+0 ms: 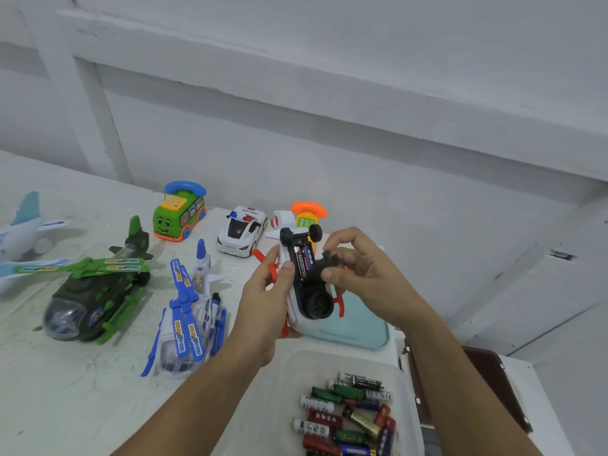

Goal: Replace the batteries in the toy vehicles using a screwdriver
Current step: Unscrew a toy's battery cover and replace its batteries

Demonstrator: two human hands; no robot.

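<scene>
Above the near edge of the table (65, 406), the person holds a white-and-red toy helicopter (312, 302) belly up. The left hand (266, 291) grips its body, thumb pressed along the side. The battery bay is open, and batteries (304, 260) sit in it. The right hand (358, 274) pinches a small black piece (325, 266) right at the bay. It looks like the battery cover, though the fingers hide too much to be sure. I'd judge this the closing step for this toy: the cover needs lining up over the bay, then screwing down. No screwdriver shows, so one must be found first. Spare cells (348, 413) fill a clear tub (296, 366) just below the hands.
</scene>
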